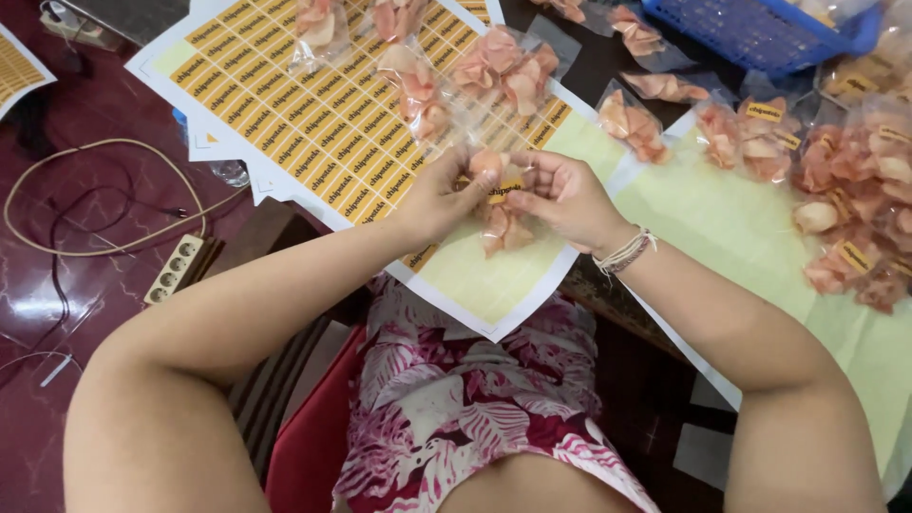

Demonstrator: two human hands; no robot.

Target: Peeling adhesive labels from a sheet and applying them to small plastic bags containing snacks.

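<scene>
— Item in hand?
— Small clear bag of pink crackers (pixel 501 223), being held between left hand (pixel 439 198) and right hand (pixel 563 197), fingers of both pinching its top, above the yellow sticker sheet (pixel 313 123) on the counter.
— Surroundings?
— Lying at right: labelled cracker bags (pixel 855 209). Sitting at far edge: blue basket (pixel 760 33).

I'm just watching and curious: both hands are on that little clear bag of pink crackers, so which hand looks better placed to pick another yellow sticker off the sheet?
Probably the left hand: the sticker sheet lies on its side.
</scene>
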